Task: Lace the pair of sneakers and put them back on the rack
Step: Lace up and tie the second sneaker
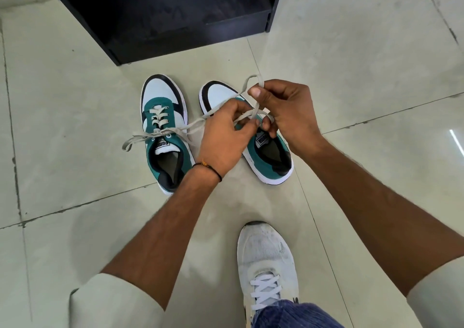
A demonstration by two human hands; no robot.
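Two teal, white and black sneakers stand side by side on the tiled floor, toes pointing away from me. The left sneaker is laced, its beige lace tied across the tongue with loose ends trailing left. Both my hands hover over the right sneaker and hide its lace area. My left hand pinches one strand of the beige lace. My right hand holds a raised loop of the same lace between thumb and fingers. The strands cross between my hands.
A black shoe rack stands on the floor just beyond the sneakers, its lowest shelf dark and open toward me. My own foot in a white sneaker rests on the tiles near the bottom of the view.
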